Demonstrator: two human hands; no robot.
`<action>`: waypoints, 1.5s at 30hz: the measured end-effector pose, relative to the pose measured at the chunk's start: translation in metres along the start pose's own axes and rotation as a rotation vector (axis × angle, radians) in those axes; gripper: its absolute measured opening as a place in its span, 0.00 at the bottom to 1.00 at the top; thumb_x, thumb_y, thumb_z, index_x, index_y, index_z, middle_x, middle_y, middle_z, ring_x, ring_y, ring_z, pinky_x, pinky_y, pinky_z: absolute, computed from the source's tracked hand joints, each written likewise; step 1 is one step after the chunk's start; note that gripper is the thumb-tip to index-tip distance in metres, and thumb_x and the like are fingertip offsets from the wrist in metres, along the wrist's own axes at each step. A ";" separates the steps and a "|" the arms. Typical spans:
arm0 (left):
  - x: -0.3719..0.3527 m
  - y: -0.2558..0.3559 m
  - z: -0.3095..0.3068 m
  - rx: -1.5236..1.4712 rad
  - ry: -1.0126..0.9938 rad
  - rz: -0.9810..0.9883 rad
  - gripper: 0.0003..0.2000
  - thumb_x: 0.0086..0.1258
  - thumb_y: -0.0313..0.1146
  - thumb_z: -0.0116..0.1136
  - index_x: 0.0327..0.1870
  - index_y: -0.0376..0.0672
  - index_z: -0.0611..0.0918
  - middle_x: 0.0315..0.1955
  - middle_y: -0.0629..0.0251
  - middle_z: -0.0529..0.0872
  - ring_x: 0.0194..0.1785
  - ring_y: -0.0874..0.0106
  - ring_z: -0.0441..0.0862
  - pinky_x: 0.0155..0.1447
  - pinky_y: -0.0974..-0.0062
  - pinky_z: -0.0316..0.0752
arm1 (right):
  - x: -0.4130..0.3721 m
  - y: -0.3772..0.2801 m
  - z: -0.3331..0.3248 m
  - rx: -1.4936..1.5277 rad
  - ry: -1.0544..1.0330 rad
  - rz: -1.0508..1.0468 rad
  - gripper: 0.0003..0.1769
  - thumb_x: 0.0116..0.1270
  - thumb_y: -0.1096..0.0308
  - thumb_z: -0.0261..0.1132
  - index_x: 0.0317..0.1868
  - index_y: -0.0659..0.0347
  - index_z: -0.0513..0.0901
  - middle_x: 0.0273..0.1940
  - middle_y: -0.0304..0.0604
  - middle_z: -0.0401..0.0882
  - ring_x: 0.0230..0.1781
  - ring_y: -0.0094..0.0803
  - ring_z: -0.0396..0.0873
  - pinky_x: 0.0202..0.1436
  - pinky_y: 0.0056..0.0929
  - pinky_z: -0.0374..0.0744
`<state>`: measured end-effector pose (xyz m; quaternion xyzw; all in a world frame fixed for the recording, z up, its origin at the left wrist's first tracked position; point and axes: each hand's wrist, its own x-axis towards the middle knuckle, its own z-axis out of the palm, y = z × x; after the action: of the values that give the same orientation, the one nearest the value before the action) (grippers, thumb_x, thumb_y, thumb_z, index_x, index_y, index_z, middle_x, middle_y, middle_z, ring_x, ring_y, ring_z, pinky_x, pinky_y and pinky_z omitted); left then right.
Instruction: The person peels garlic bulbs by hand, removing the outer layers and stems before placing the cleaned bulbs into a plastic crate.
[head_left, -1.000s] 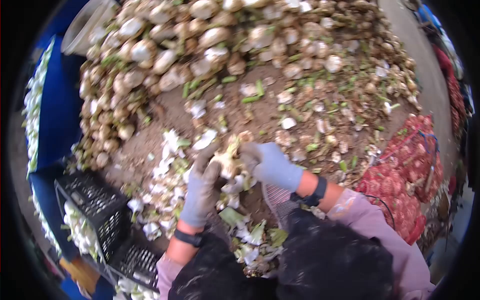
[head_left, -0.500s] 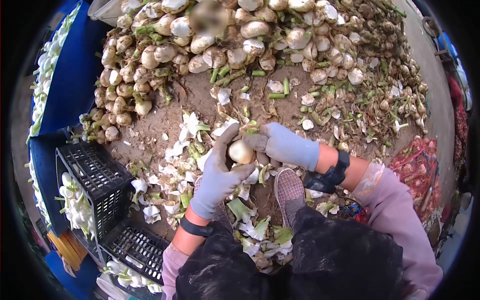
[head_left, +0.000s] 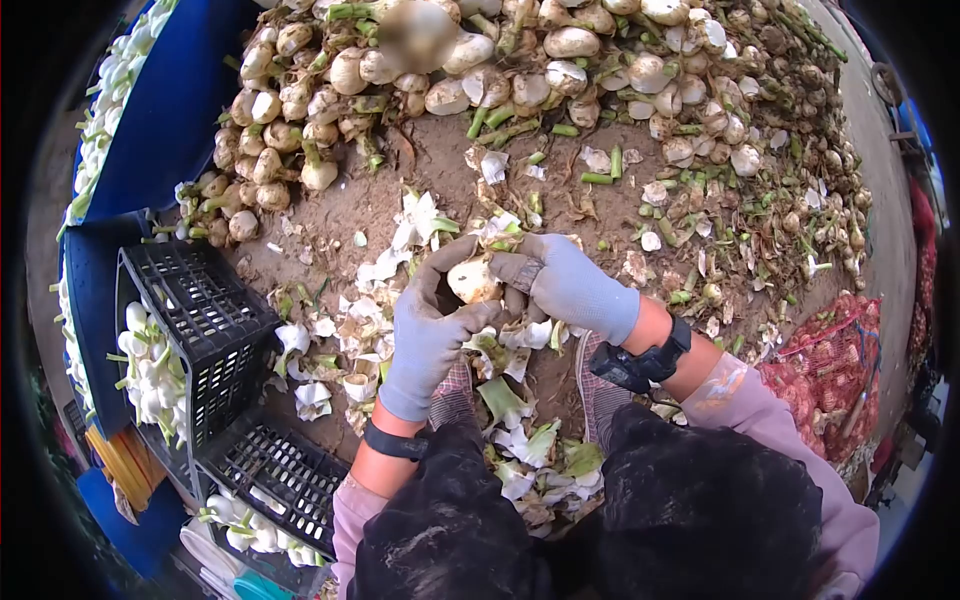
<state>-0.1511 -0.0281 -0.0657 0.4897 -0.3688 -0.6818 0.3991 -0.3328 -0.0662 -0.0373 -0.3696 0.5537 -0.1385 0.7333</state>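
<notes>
A pale garlic bulb (head_left: pixel 474 281) with brown stained skin is held between both hands above the littered ground. My left hand (head_left: pixel 428 325), in a grey glove with dirty fingertips, is curled around its left side, with the thumb below. At the bulb's upper right, the dirt-darkened fingers of my right hand (head_left: pixel 570 285), gloved too, are closed against its skin. Dry, ragged skin and stem (head_left: pixel 500 232) stick up by the fingertips. Peeled white and green skins (head_left: pixel 505 400) lie beneath the hands and around my shoes.
A large heap of unpeeled bulbs (head_left: pixel 570 45) spreads across the far side. Black plastic crates (head_left: pixel 230 380) stand at the left, near cleaned white bulbs (head_left: pixel 155 385) and blue sheeting (head_left: pixel 170 110). A red mesh sack (head_left: pixel 825 370) of bulbs lies at the right.
The bulb has turned in my hands and now shows a more stained side. My view has shifted, so the heap and crates appear slightly moved.
</notes>
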 end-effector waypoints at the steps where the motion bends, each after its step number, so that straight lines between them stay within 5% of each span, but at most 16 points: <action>1: -0.003 -0.003 -0.004 0.001 0.005 -0.001 0.33 0.56 0.21 0.69 0.65 0.33 0.70 0.59 0.56 0.75 0.59 0.71 0.76 0.61 0.71 0.76 | 0.000 -0.002 0.002 0.000 -0.005 0.001 0.18 0.73 0.56 0.59 0.43 0.67 0.81 0.22 0.34 0.77 0.16 0.18 0.71 0.20 0.19 0.70; 10: -0.018 -0.016 -0.018 -0.693 -0.034 -0.069 0.24 0.71 0.32 0.58 0.68 0.45 0.69 0.50 0.66 0.78 0.40 0.78 0.77 0.39 0.84 0.72 | 0.010 0.010 0.029 -0.099 0.032 -0.169 0.13 0.71 0.63 0.59 0.43 0.67 0.80 0.20 0.40 0.77 0.18 0.27 0.76 0.24 0.28 0.74; 12: -0.018 -0.015 -0.023 -0.728 -0.047 -0.132 0.28 0.75 0.47 0.54 0.71 0.47 0.65 0.50 0.66 0.78 0.40 0.78 0.77 0.40 0.83 0.73 | 0.022 0.024 0.035 -0.888 0.317 -0.583 0.13 0.67 0.65 0.62 0.46 0.65 0.80 0.21 0.46 0.79 0.22 0.41 0.80 0.28 0.37 0.77; 15: -0.017 -0.007 -0.017 -0.825 0.229 -0.253 0.30 0.75 0.49 0.54 0.73 0.46 0.63 0.50 0.68 0.77 0.41 0.79 0.76 0.39 0.85 0.72 | 0.026 0.030 0.035 -1.053 0.366 -0.638 0.17 0.61 0.65 0.67 0.48 0.65 0.80 0.26 0.53 0.81 0.29 0.53 0.82 0.34 0.43 0.79; 18: -0.022 -0.007 -0.017 -0.495 0.106 -0.098 0.29 0.75 0.44 0.54 0.73 0.45 0.63 0.47 0.66 0.79 0.37 0.80 0.77 0.36 0.86 0.72 | 0.043 0.034 0.034 -0.473 0.455 -0.993 0.19 0.62 0.66 0.68 0.49 0.70 0.79 0.29 0.51 0.82 0.32 0.44 0.83 0.37 0.39 0.79; 19: -0.024 -0.009 -0.018 -0.225 0.087 -0.040 0.28 0.75 0.43 0.54 0.72 0.45 0.63 0.46 0.65 0.79 0.35 0.81 0.77 0.34 0.86 0.72 | 0.042 0.038 0.033 -0.471 0.456 -0.991 0.19 0.62 0.66 0.68 0.49 0.70 0.79 0.29 0.51 0.82 0.32 0.44 0.83 0.37 0.39 0.79; 21: -0.027 -0.007 -0.023 -0.041 0.120 -0.081 0.26 0.77 0.45 0.50 0.70 0.43 0.66 0.43 0.62 0.80 0.29 0.80 0.76 0.30 0.86 0.71 | 0.035 0.033 0.030 -0.108 -0.010 -0.381 0.19 0.64 0.66 0.68 0.49 0.70 0.79 0.33 0.48 0.83 0.34 0.30 0.81 0.37 0.32 0.77; 22: -0.027 -0.006 -0.033 -0.071 0.057 -0.199 0.25 0.77 0.46 0.48 0.68 0.42 0.68 0.41 0.61 0.80 0.29 0.81 0.76 0.29 0.86 0.70 | 0.032 0.030 0.029 -0.188 -0.007 -0.210 0.14 0.66 0.66 0.67 0.48 0.67 0.81 0.31 0.43 0.83 0.32 0.21 0.75 0.35 0.29 0.75; 25: -0.022 -0.014 -0.049 -0.195 -0.050 -0.327 0.24 0.79 0.49 0.40 0.59 0.36 0.75 0.32 0.58 0.83 0.24 0.81 0.75 0.28 0.87 0.68 | 0.023 0.027 0.035 -0.191 -0.079 -0.297 0.10 0.66 0.67 0.66 0.43 0.65 0.83 0.28 0.42 0.82 0.29 0.21 0.73 0.33 0.29 0.75; 27: -0.006 -0.021 -0.045 0.494 0.265 0.194 0.24 0.80 0.49 0.39 0.55 0.35 0.77 0.34 0.59 0.84 0.27 0.80 0.78 0.32 0.85 0.73 | 0.011 0.035 0.044 -0.233 -0.201 -0.339 0.11 0.67 0.66 0.65 0.40 0.67 0.82 0.26 0.44 0.80 0.28 0.22 0.73 0.33 0.30 0.76; 29: -0.003 -0.015 -0.042 0.087 0.364 -0.062 0.18 0.80 0.41 0.45 0.55 0.35 0.78 0.38 0.60 0.84 0.34 0.79 0.81 0.38 0.82 0.76 | 0.009 0.042 0.043 -0.332 -0.137 -0.266 0.10 0.65 0.68 0.65 0.41 0.67 0.81 0.30 0.50 0.83 0.31 0.31 0.80 0.36 0.32 0.77; 32: -0.002 0.006 -0.031 0.527 0.107 0.222 0.16 0.72 0.28 0.56 0.59 0.38 0.77 0.46 0.64 0.80 0.44 0.81 0.79 0.44 0.81 0.76 | 0.023 0.054 0.043 -0.269 0.183 -0.439 0.10 0.62 0.70 0.65 0.40 0.68 0.79 0.34 0.55 0.83 0.36 0.45 0.84 0.38 0.37 0.78; 33: -0.012 0.003 -0.027 0.572 0.021 0.107 0.21 0.67 0.28 0.62 0.61 0.38 0.76 0.51 0.63 0.78 0.49 0.79 0.78 0.48 0.80 0.77 | 0.021 0.054 0.041 -0.265 0.191 -0.435 0.10 0.62 0.70 0.65 0.40 0.68 0.79 0.34 0.55 0.83 0.36 0.45 0.84 0.38 0.37 0.78; 35: -0.019 -0.003 -0.008 0.102 0.081 0.086 0.25 0.62 0.27 0.65 0.62 0.37 0.75 0.55 0.61 0.76 0.53 0.77 0.76 0.53 0.79 0.76 | 0.011 0.047 0.038 -0.426 -0.054 -0.392 0.11 0.60 0.71 0.65 0.41 0.68 0.79 0.37 0.58 0.82 0.40 0.53 0.83 0.40 0.41 0.79; 38: -0.017 0.010 -0.014 0.237 0.071 -0.031 0.21 0.65 0.27 0.63 0.59 0.35 0.77 0.53 0.60 0.79 0.53 0.74 0.78 0.56 0.76 0.76 | 0.006 0.040 0.038 -0.609 -0.054 -0.485 0.09 0.57 0.73 0.64 0.38 0.66 0.79 0.33 0.57 0.81 0.38 0.55 0.82 0.41 0.44 0.79; 45: -0.019 -0.001 -0.021 -0.280 0.012 -0.207 0.11 0.74 0.36 0.57 0.48 0.37 0.81 0.44 0.65 0.83 0.45 0.78 0.80 0.48 0.77 0.78 | 0.034 0.038 -0.006 -0.989 0.428 -0.503 0.08 0.60 0.75 0.59 0.38 0.61 0.83 0.37 0.51 0.83 0.39 0.49 0.83 0.45 0.44 0.81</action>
<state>-0.1270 -0.0125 -0.0649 0.4689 -0.2155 -0.7609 0.3933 -0.3343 -0.0638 -0.0885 -0.7510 0.5834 -0.1052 0.2907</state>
